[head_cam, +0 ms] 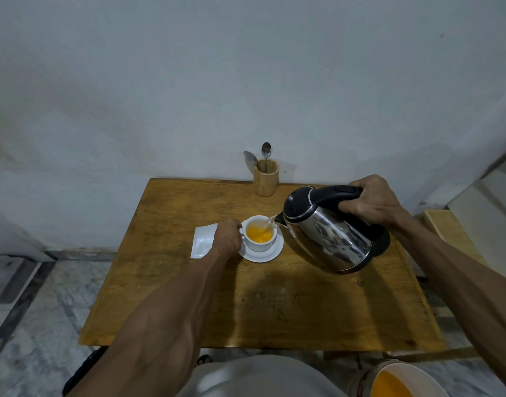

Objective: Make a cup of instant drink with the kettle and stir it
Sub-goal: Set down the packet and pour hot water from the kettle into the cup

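Observation:
A white cup (260,244) stands on a white saucer (270,255) in the middle of the wooden table (260,310). Orange liquid fills the cup's bottom. My left hand (227,236) grips the cup's handle on its left side. My right hand (372,203) is closed around the black handle of a steel kettle (329,236), which is tilted to the left with its spout over the cup's rim. A thin stream of water runs from the spout into the cup. A white sachet (201,242) lies flat left of the cup, partly under my left hand.
A wooden holder (265,181) with two spoons (266,152) stands at the table's back edge against the wall. A white bucket (401,381) with orange liquid sits on the floor at the lower right. A pale wooden board (452,233) stands right of the table.

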